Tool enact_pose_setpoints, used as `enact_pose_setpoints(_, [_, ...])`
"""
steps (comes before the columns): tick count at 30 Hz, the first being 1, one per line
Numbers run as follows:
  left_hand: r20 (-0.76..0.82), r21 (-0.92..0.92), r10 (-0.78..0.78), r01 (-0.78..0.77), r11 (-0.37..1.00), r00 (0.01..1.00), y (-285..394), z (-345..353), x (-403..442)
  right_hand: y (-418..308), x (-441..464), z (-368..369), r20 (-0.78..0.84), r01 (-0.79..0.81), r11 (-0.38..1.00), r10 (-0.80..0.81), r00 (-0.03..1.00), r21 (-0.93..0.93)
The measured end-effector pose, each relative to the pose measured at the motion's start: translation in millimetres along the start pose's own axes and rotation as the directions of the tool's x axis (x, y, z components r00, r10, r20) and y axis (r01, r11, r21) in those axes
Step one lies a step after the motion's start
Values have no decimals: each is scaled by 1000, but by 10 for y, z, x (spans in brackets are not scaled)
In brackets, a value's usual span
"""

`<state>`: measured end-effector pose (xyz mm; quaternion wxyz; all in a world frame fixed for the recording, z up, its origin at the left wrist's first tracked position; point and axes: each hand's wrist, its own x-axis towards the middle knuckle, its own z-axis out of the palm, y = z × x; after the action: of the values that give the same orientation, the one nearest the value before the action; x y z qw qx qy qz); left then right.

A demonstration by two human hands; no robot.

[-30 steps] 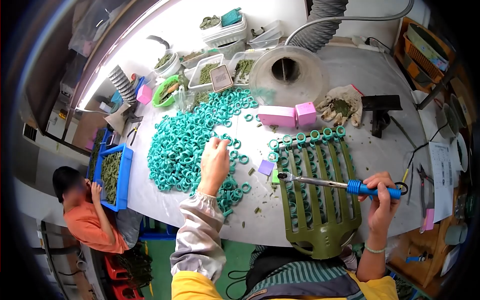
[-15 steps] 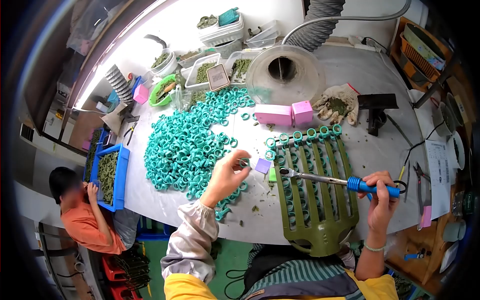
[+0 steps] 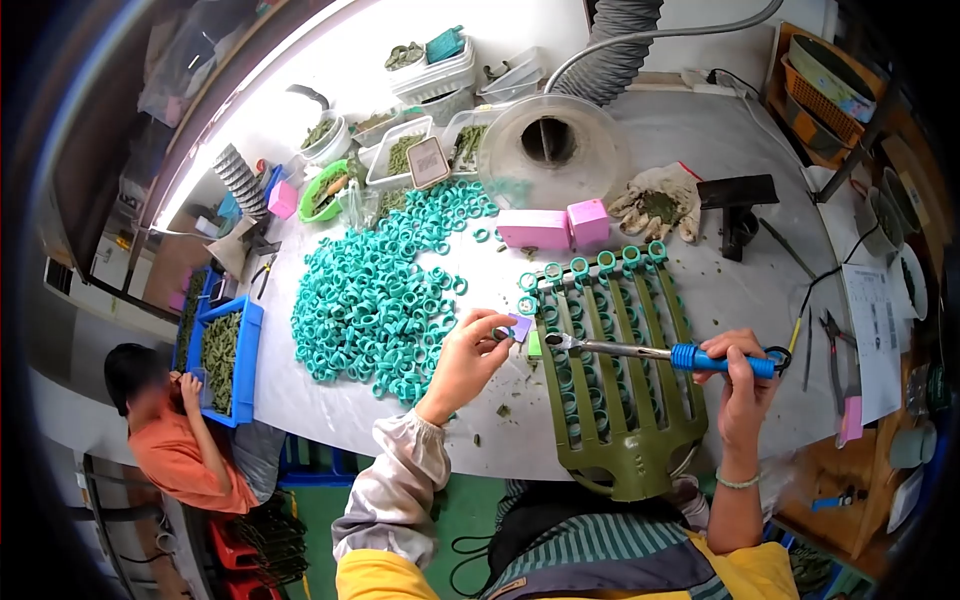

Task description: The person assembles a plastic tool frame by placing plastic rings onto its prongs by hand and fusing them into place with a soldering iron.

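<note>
My left hand [image 3: 468, 362] pinches a small teal ring [image 3: 502, 334] between thumb and fingers, beside a purple block [image 3: 519, 327] and a green block [image 3: 534, 344]. My right hand [image 3: 738, 372] is wrapped round the blue handle of a metal-shafted tool [image 3: 640, 350]. The tool's tip lies over the upper left of an olive-green slotted frame [image 3: 632, 458]. Teal rings stand along the frame's far edge and between its bars. Left of my left hand spreads a large pile of teal rings [image 3: 375, 305].
Pink blocks [image 3: 535, 229], a round clear hood [image 3: 590, 165], a stained glove [image 3: 662, 200] and a black stand [image 3: 738, 195] are behind the frame. Pliers [image 3: 838, 345] lie right. Tubs [image 3: 402, 150] line the back. A seated person in orange [image 3: 185, 450] is at left by a blue bin [image 3: 252, 365].
My left hand has come away from the ring pile, moving right and toward the blocks, now with a ring in its fingers. The whole view has shifted slightly; my right hand still grips the tool.
</note>
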<state>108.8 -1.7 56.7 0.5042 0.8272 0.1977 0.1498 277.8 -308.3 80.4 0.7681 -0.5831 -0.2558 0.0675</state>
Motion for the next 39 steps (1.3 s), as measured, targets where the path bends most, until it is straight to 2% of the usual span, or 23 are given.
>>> enact_pose_setpoints(2, [3,45,92,-92,995,996,62,42,-16,20,4,6,-1,7,1000,-7,1000,10])
enact_pose_setpoints(5, [46,387,327,-318,865,944,107,100,34,102,-2,22,0,0,1000,0,1000,29])
enact_pose_setpoints(8, [67,356,355,-355,865,933,109,173,82,178,1,51,19,-8,998,7,1000,65])
enact_pose_setpoints(12, [112,406,392,-402,820,913,94,197,127,236,22,145,49,-10,994,5,999,110])
enact_pose_setpoints(15, [123,419,420,-431,799,899,86,194,138,174,17,114,38,15,997,-18,999,70])
enact_pose_setpoints(19, [140,444,418,-435,783,897,97,188,135,12,18,-1,35,20,999,-21,999,27])
enact_pose_setpoints(22, [49,274,351,-351,896,935,85,59,157,-38,6,-2,27,-7,998,5,1000,65])
enact_pose_setpoints(24, [-87,257,148,-121,959,985,45,-213,151,-41,-8,-38,28,-30,995,27,999,91])
enact_pose_setpoints(25, [-65,516,246,-178,838,967,-24,-364,137,-48,-13,-42,21,-34,995,32,999,90])
enact_pose_setpoints(26, [-18,733,333,-214,645,943,-126,-488,125,-55,-19,-43,15,-38,995,37,999,90])
enact_pose_setpoints(29, [90,765,260,-234,600,961,-475,-656,51,-81,-33,-24,11,-41,996,40,999,79])
enact_pose_setpoints(32, [-36,590,223,-160,792,974,-598,-653,2,-102,-35,-21,5,-30,997,30,1000,65])
enact_pose_setpoints(33, [-80,490,44,1,872,996,-502,-658,-13,-113,-43,-23,2,-27,998,27,1000,59])
enact_pose_setpoints(34, [-82,253,-77,95,963,994,-454,-653,-23,-110,-52,-34,-5,-26,998,27,1000,60])
enact_pose_setpoints(35, [-56,1,-194,194,981,979,-417,-651,-37,-97,-58,-49,-10,-26,998,27,1000,62])
enact_pose_setpoints(36, [-5,-246,-297,287,926,955,-377,-662,-58,-92,-60,-51,-12,-24,998,25,1000,66])
enact_pose_setpoints(37, [73,-357,-342,344,868,937,-319,-692,-87,-100,-59,-45,-11,-29,998,30,999,63])
enact_pose_setpoints(39, [111,-466,-371,378,800,922,-158,-638,-130,-119,-65,-48,-12,-40,998,41,999,55])
